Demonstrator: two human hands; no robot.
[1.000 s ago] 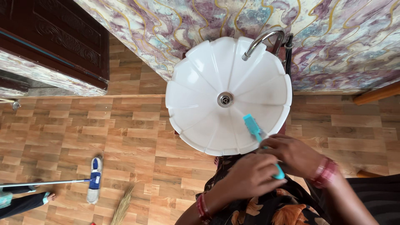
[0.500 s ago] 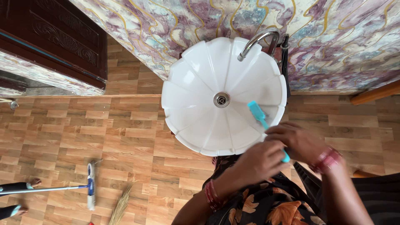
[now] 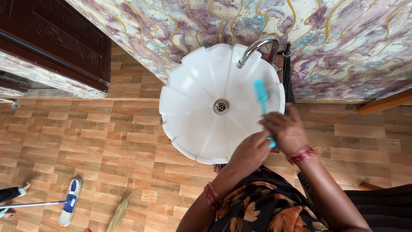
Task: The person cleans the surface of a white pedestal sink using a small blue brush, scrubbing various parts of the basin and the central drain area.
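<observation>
- The right hand has its fingers curled tight around the handle of a blue brush.
- The left hand is closed too, and it touches the low end of the same handle, just at 7 o'clock from the right hand.
- The two hands sit side by side, touching, over the sink's edge at about 4 o'clock.
- The brush sticks out from the right hand toward 11 o'clock, and its head is inside the sink, on the right side of the bowl.
- I cannot tell if the bristles touch the bowl.
- The brush head is at 2 o'clock from the drain, near it but apart.
- The sink is white and round, with ridges like flower petals.
- A shiny tap curves over the sink at 12 o'clock, just above the brush head.
- Both wrists wear red bangles.
- The person wears a dark dress with orange flowers, at 6 o'clock from the hands.
- Behind the sink is a swirly purple and gold wall.
- The floor looks like brown wood planks.
- Far off at 8 o'clock, a mop lies flat on the floor, and another person's foot is at the edge.
- A straw broom lies just right of the mop.
- A dark wood door is at 10 o'clock.
</observation>
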